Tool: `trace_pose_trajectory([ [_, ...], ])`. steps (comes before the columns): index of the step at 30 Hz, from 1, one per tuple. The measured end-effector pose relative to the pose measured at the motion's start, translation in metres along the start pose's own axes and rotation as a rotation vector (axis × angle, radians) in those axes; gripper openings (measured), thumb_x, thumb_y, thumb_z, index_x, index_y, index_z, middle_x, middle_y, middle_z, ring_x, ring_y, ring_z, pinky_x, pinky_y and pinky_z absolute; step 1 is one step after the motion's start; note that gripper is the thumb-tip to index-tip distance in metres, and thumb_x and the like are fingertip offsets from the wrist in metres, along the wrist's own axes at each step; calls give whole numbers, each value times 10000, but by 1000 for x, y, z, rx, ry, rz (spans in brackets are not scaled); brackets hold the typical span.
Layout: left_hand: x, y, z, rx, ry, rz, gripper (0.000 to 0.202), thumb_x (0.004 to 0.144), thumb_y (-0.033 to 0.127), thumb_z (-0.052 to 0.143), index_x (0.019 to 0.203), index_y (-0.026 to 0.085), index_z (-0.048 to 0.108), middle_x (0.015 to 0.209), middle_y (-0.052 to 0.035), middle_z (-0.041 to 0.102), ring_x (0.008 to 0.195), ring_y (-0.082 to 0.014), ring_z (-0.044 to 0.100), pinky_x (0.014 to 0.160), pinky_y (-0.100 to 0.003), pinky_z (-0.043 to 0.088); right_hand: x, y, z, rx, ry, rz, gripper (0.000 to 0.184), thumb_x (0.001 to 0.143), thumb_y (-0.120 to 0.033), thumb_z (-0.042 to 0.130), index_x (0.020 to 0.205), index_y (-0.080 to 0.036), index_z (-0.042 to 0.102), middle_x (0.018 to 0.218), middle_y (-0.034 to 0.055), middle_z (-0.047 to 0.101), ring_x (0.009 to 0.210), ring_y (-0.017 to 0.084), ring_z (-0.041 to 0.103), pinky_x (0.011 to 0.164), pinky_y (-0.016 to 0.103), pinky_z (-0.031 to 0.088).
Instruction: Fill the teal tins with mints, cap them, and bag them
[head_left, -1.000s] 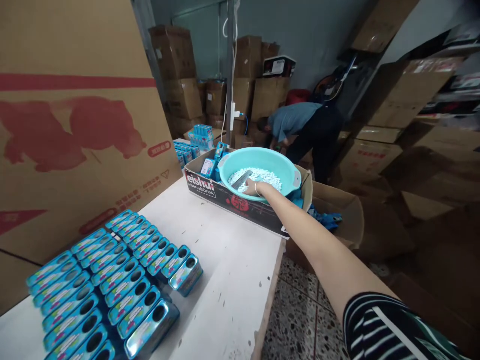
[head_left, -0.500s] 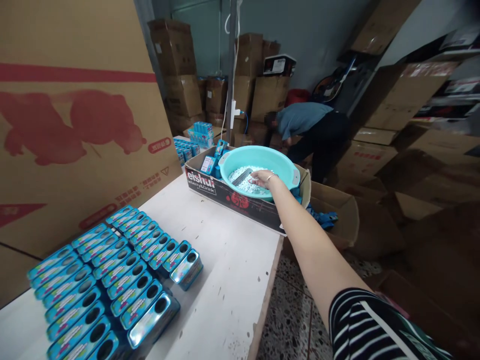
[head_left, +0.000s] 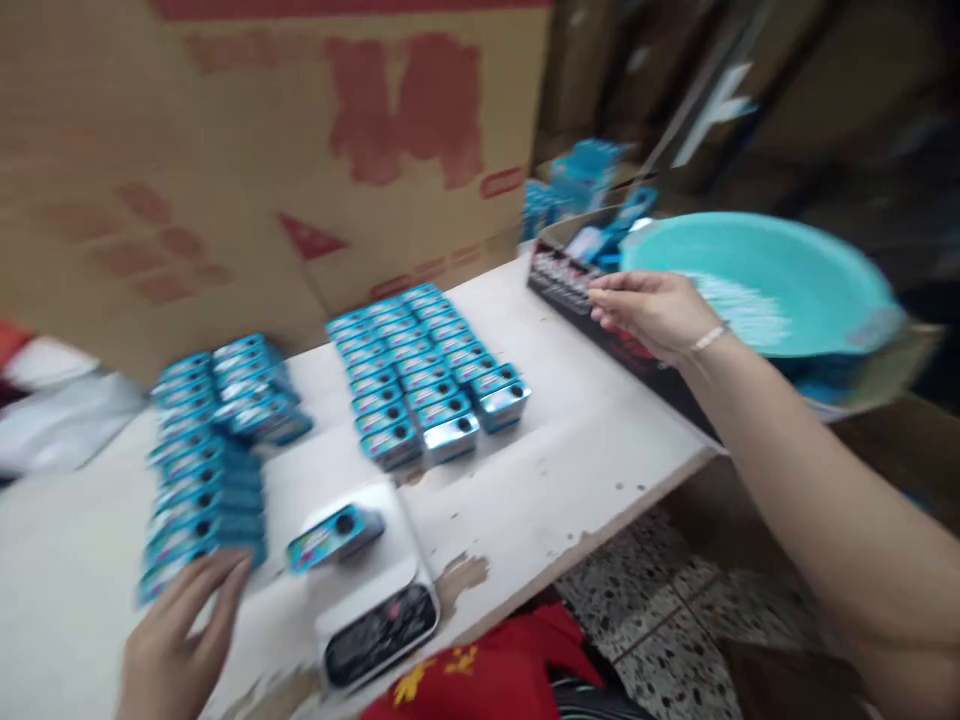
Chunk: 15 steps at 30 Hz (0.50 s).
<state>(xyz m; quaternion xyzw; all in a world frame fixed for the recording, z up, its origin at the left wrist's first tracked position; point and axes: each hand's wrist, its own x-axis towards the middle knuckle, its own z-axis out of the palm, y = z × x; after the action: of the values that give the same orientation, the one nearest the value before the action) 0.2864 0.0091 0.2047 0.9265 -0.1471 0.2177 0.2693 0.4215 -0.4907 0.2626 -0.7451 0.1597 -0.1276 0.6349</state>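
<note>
1. right hand [head_left: 652, 310]: positioned above the counter [head_left: 540, 440], in front of the near side of the turquoise basin [head_left: 821, 285]. the fingers are drawn together at the tips; blur prevents telling whether a small item is gripped. a pale bracelet [head_left: 709, 338] encircles the wrist.
2. left hand [head_left: 176, 635]: positioned at the near end of the left group of tins [head_left: 184, 465]. the fingers are bent toward the nearest tin, with a gap between thumb and forefinger; contact or grip cannot be told.
3. single blue tin [head_left: 326, 540]: located on the white scale [head_left: 401, 540], between the left hand and the middle group of tins [head_left: 412, 380]. the dark round opening lies toward the right end of its top face.
4. white scale: placed on the counter near the front edge, dark panel [head_left: 382, 632] facing the person.
5. middle group of tins: arranged upright in three columns, dark round openings in the top faces.
6. left group of tins: arranged in two columns, the shorter one on the right.
7. turquoise basin: supported on the open black-sided carton [head_left: 555, 295]; white pieces [head_left: 739, 305] lie in its bottom.
8. large brown carton [head_left: 247, 150]: stands behind both groups, bearing red print.
</note>
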Motion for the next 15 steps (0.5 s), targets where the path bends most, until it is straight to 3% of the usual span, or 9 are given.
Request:
trace_pose_trajectory([
  [3, -36, -7, -14, 69, -39, -31, 155, 908, 321, 545, 866, 218, 653, 887, -31, 677, 827, -175, 642, 787, -309, 515, -72, -7, 81, -24, -583, -112, 112, 786, -194, 688, 894, -164, 681, 647, -4, 632, 547, 96, 566, 561, 258, 466],
  [5, -48, -7, -15, 59, -35, -68, 140, 909, 271, 540, 867, 193, 648, 896, -51, 674, 843, -171, 640, 802, -301, 506, -123, -11, 130, -115, -839, -185, 75, 818, -164, 638, 875, -158, 686, 648, -7, 627, 530, 100, 561, 536, 257, 457],
  [7, -59, -4, -14, 39, -21, -93, 135, 909, 253, 537, 864, 188, 646, 896, -56, 669, 846, -166, 635, 798, -291, 501, -160, -13, 172, -283, -956, -343, 81, 808, -99, 636, 851, -137, 693, 761, 26, 654, 620, 107, 583, 611, 265, 464],
  [10, -79, 0, -17, -5, -7, -121, 136, 910, 251, 535, 865, 186, 646, 902, -62, 662, 853, -165, 633, 784, -282, 500, -186, -12, 214, -561, -1034, -533, 95, 779, -39, 654, 822, -105, 708, 817, 75, 660, 791, 157, 602, 746, 284, 448],
  [15, -111, -9, -21, -39, 35, -193, 164, 911, 286, 537, 863, 182, 654, 897, -71, 667, 854, -174, 633, 796, -297, 503, -190, -7, 235, -848, -1069, -623, 177, 790, -37, 622, 919, -116, 715, 915, 112, 653, 882, 195, 604, 762, 270, 423],
])
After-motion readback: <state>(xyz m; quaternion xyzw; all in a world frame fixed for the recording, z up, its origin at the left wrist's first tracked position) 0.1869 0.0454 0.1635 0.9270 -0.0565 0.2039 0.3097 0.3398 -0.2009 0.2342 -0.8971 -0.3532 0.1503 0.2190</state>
